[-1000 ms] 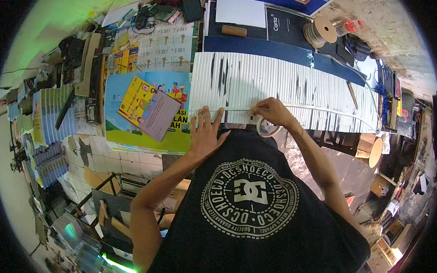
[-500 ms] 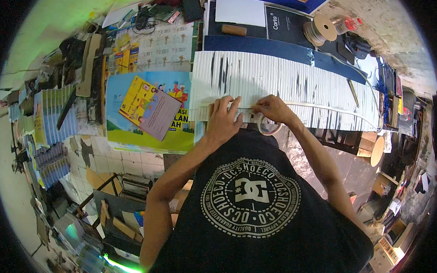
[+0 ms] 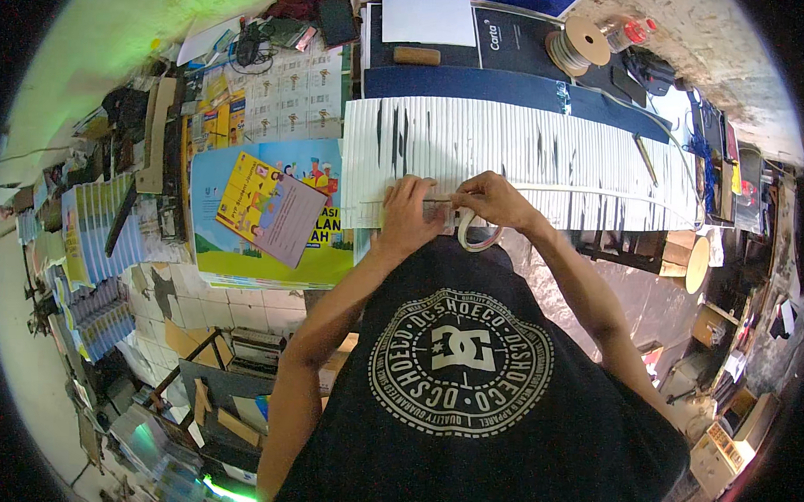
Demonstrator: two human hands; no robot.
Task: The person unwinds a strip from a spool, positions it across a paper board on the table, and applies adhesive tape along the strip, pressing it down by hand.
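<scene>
A wide row of overlapping white booklets (image 3: 505,150) lies across the bench in front of me, with dark marks on their edges. My left hand (image 3: 407,217) rests on the near left part of the row, fingers stretched and apart. Close beside it, my right hand (image 3: 493,200) is closed in a pinch on a narrow white ribbon (image 3: 586,189). That ribbon runs rightward over the booklets and curves back toward a spool (image 3: 579,47). Below the right fingers hangs a roll of tape (image 3: 479,234), partly hidden by the hand.
Left of the row, a yellow-and-pink booklet (image 3: 272,209) lies on a colourful printed stack (image 3: 216,249). A thin tool (image 3: 644,158) lies on the row's right part. Behind are a brown block (image 3: 416,55), a bottle (image 3: 629,35) and a black phone (image 3: 338,20).
My right hand has moved slightly left, closer to my left hand, and the tape roll has shifted left with it. The left hand stays nearly in place. The view has shifted a little.
</scene>
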